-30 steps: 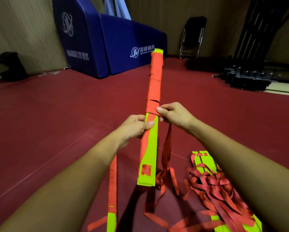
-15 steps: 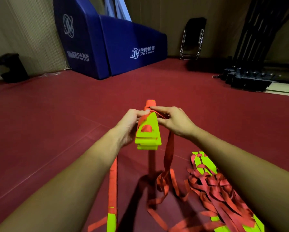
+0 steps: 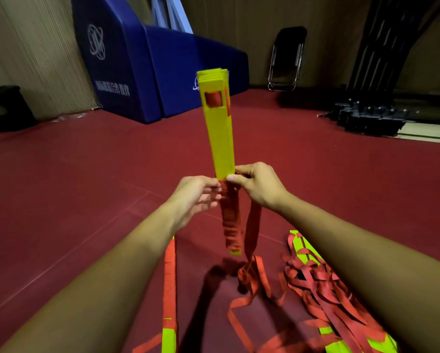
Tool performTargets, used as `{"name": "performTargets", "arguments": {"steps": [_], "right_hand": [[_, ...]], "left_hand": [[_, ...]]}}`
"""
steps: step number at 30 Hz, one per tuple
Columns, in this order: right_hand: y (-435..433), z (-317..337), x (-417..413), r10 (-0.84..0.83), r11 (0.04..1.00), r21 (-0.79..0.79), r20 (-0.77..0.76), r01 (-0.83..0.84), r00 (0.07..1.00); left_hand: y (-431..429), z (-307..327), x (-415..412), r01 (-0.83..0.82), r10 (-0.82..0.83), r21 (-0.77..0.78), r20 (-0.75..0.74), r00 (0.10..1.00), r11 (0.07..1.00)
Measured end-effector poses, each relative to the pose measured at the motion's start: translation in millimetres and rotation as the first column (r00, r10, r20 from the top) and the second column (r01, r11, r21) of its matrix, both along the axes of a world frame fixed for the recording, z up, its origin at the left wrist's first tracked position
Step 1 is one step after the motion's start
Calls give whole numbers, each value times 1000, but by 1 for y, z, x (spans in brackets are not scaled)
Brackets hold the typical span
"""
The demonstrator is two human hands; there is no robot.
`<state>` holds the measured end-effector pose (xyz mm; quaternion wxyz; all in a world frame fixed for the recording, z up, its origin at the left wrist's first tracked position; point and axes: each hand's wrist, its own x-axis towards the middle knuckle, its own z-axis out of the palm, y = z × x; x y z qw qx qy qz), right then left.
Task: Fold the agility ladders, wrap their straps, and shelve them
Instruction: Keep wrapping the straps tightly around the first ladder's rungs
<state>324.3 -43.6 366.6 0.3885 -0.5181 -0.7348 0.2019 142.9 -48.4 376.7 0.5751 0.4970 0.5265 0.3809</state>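
**Q:** Yellow-green slats and red webbing: where is the ladder bundle?

**A:** Head view: it stands upright above the floor, between both hands. The right hand pinches the loose strap against its middle. The left hand touches the wrapped lower half; its grip cannot be told.

**Q:** Handling?

**A:** Probably light, with stiff slats and limp webbing. Grasp the stack's middle and hold the strap taut.

Both bare forearms reach forward from the lower corners and converge near the centre. The left hand is turned palm inward, its fingers loosely extended, tips touching the folded ladder. The right hand sits just beside it and slightly higher, back of the hand up, with thumb and forefinger pinching the ladder's edge and the other fingers curled behind.
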Motion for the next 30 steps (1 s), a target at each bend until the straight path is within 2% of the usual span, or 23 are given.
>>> {"name": "performTargets", "arguments": {"steps": [2, 4, 6, 9, 12, 16, 18, 22, 26, 30], "right_hand": [[-4, 6, -1, 68, 995, -68, -109, -75, 992], [-8, 12, -3, 118, 982, -122, -221, -148, 968], [-10, 16, -6, 141, 966, -162, -315, -200, 938], [-11, 17, -7, 143, 954, -200, -357, -225, 923], [-7, 14, -7, 120, 956, -224, -289, -189, 950], [10, 4, -5, -24, 982, -190, -33, 17, 999], [10, 6, -5, -79, 973, -217, 14, 80, 997], [2, 14, -8, -95, 934, -355, -119, 47, 988], [-4, 22, -10, -92, 871, -485, -313, -76, 945], [-14, 31, -14, -31, 853, -500, -336, -150, 941]], "left_hand": [[4, -9, -5, 11, 18, 157, -176, 984, 988], [6, -15, -8, 165, -70, 303, -302, 951, 939], [3, -20, -9, 303, -168, 356, -363, 917, 884], [7, -28, -11, 278, -76, 429, -431, 899, 859], [7, -28, -15, 253, 15, 459, -504, 863, 851], [2, -24, -15, 241, 118, 494, -590, 799, 836], [-1, -24, -14, 235, 136, 485, -613, 778, 842], [-1, -26, -12, 234, 153, 476, -641, 752, 847], [-1, -25, -9, 226, 199, 511, -648, 735, 829], [-4, -27, -7, 268, 255, 529, -717, 649, 805]]}}
